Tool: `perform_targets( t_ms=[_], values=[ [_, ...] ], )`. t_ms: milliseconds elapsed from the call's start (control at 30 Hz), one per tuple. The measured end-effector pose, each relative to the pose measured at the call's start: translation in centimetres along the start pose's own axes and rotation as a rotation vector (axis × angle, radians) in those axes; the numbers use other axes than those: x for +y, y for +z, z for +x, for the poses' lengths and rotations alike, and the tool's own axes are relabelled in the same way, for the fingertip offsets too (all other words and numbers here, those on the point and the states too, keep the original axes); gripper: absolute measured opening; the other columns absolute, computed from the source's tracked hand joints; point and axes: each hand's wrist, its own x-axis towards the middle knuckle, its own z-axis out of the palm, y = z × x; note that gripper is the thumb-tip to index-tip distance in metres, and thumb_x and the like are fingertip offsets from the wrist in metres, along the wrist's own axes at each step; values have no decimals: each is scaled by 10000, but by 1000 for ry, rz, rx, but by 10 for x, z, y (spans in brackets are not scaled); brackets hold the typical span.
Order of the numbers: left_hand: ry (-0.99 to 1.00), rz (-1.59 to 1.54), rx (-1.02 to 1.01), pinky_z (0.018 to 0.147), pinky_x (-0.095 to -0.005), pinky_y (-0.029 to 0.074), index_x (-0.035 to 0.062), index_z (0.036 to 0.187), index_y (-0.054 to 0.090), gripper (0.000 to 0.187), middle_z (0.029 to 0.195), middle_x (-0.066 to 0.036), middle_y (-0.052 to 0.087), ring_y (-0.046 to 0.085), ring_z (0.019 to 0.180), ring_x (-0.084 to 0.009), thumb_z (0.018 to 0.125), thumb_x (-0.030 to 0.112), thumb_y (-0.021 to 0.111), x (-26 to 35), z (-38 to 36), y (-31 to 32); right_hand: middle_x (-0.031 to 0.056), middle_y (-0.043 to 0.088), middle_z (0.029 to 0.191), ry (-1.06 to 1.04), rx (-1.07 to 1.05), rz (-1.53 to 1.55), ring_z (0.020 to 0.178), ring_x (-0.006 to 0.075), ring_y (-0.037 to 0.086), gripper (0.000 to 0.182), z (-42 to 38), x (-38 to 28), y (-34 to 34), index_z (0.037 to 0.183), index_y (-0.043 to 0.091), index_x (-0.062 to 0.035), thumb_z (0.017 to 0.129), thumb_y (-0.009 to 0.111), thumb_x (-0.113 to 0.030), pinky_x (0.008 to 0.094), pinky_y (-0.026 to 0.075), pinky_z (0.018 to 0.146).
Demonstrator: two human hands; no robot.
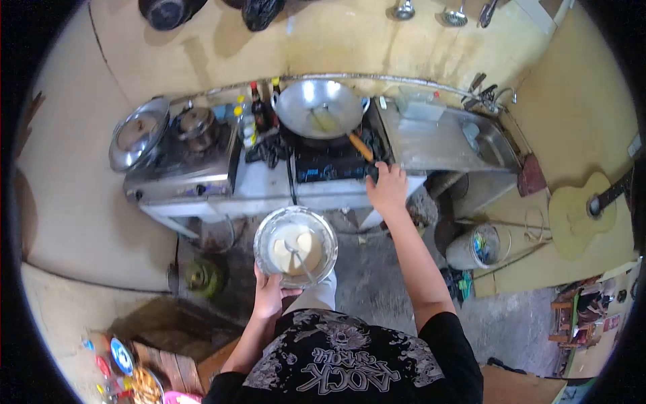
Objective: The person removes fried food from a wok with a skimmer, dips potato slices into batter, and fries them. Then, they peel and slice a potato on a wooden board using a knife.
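Note:
My left hand (269, 295) grips a metal bowl (329, 232) by its lower left rim, in front of my body. Pale batter with lumps in it fills the bottom, and a spoon (301, 261) leans inside. My right hand (388, 185) is at the front right corner of the black stove (330, 171), its fingers curled by a small dark part that I cannot make out. Just beyond it ends the wooden handle (361, 146) of a turner resting in a large wok (296, 111). A little yellowish oil lies in the wok.
Left of the wok stand bottles (259, 111) and a second stove (182, 175) with a pot (197, 128) and a lidded pan (118, 145). A steel sink (494, 148) is on the right. Below are a white bucket (464, 250) and a green gas cylinder (205, 277); a guitar (572, 212) leans right.

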Motion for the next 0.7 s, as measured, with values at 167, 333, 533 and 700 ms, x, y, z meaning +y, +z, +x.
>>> perform_targets(
  t_ms=[167, 333, 533, 700],
  values=[
    [74, 6, 108, 572, -364, 578, 149, 1324, 147, 543, 1220, -174, 413, 593, 923, -319, 848, 83, 398, 52, 99, 43, 142, 494, 1039, 105, -214, -132, 999, 323, 484, 427, 92, 20, 119, 1112, 488, -79, 762, 612, -292, 459, 395, 818],
    [170, -14, 113, 524, -337, 537, 124, 1328, 176, 551, 1181, -166, 444, 592, 826, -274, 826, 65, 396, 90, 161, 81, 168, 592, 945, 284, -481, 6, 849, 346, 601, 328, 130, 24, 167, 1004, 513, -48, 795, 552, -296, 466, 478, 723],
    [155, -39, 151, 551, -345, 563, 144, 1350, 134, 556, 1206, -167, 429, 594, 879, -284, 852, 18, 345, 96, 193, 101, 207, 616, 784, 286, -409, 159, 705, 382, 607, 268, 128, 61, 161, 871, 520, -23, 800, 537, -280, 476, 487, 652],
    [141, -78, 228, 537, -340, 561, 148, 1342, 148, 515, 1181, -161, 452, 604, 858, -274, 881, 33, 347, 88, 213, 114, 177, 587, 775, 215, -354, 132, 736, 383, 577, 210, 105, 165, 135, 870, 483, -57, 774, 571, -222, 489, 447, 630]
  ],
)
